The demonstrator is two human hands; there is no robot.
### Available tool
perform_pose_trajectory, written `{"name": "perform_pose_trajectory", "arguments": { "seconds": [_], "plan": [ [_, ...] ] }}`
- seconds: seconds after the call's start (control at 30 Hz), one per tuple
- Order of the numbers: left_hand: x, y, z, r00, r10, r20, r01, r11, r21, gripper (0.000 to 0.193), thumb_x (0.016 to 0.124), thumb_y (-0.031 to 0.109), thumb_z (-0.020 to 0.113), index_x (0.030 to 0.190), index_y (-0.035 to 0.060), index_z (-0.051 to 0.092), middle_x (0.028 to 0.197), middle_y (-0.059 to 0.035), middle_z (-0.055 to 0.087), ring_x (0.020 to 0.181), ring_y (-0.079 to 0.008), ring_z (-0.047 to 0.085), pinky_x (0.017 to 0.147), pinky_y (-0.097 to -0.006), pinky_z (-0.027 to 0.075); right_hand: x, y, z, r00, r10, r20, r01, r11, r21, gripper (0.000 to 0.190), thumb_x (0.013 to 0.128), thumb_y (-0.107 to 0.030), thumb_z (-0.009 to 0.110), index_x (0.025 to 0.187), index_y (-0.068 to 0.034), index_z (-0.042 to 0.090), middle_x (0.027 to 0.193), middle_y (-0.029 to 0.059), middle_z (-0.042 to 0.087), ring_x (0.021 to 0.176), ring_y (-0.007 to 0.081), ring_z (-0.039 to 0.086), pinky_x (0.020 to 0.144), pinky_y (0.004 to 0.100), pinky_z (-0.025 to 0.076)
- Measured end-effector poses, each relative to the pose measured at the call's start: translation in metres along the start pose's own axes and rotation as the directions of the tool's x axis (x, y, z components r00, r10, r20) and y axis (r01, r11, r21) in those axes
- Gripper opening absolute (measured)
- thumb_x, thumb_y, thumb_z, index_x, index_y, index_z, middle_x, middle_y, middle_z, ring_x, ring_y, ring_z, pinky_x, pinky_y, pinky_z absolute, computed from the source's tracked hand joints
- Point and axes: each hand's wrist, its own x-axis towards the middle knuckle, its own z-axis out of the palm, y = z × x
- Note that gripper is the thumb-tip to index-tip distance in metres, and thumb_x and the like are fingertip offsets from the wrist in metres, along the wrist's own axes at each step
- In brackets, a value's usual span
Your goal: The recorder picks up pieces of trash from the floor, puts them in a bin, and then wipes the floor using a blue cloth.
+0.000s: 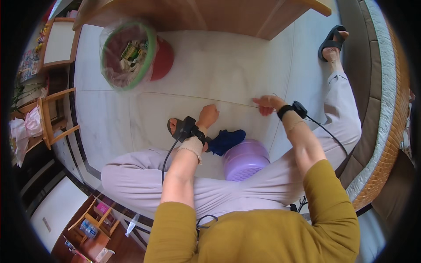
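Observation:
My left hand [209, 115] is curled into a loose fist above the floor, its back towards me; whether anything is inside it cannot be seen. To the right, my right hand [267, 104] hovers with bent fingers, and nothing clear shows between them. Both wrists wear black straps with small cabled devices. Below and between the hands lies a dark blue cloth [227, 140], bunched up against a lilac plastic stool or tub [246, 161] between my legs. Neither hand touches the cloth.
A red bin [163, 59] with a green rim and a clear liner holds rubbish at the upper left. Wooden furniture [210, 18] spans the top. A sofa [373, 98] runs along the right, and a wooden chair [49, 118] stands at the left.

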Motion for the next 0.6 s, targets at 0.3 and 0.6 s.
{"name": "perform_pose_trajectory", "arguments": {
  "seconds": [0.3, 0.6],
  "plan": [
    [-0.017, -0.027, 0.029, 0.986, -0.089, -0.144, 0.059, 0.978, -0.202, 0.015, 0.077, 0.015, 0.056, 0.08, 0.0019, 0.063, 0.081, -0.0214, 0.063, 0.081, -0.0411, 0.059, 0.074, -0.0479, 0.047, 0.023, -0.154, 0.041, 0.984, -0.132, 0.122, 0.119, 0.987, 0.111, 0.077, 0.089, -0.065, 0.033, 0.084, 0.007, 0.06, 0.083, 0.0214, 0.067, 0.072, 0.0301, 0.067, 0.065, 0.0375, 0.056],
    [-0.005, -0.031, 0.015, 0.911, -0.267, -0.314, 0.124, 0.905, -0.408, 0.013, 0.081, 0.013, 0.054, 0.079, 0.0023, 0.061, 0.077, -0.0212, 0.062, 0.077, -0.0412, 0.059, 0.068, -0.0464, 0.046, 0.04, -0.122, 0.051, 0.854, -0.454, -0.254, 0.405, 0.276, 0.871, 0.068, 0.092, -0.059, 0.039, 0.076, 0.005, 0.056, 0.089, 0.025, 0.066, 0.08, 0.0319, 0.067, 0.072, 0.0402, 0.057]
  ]
}}
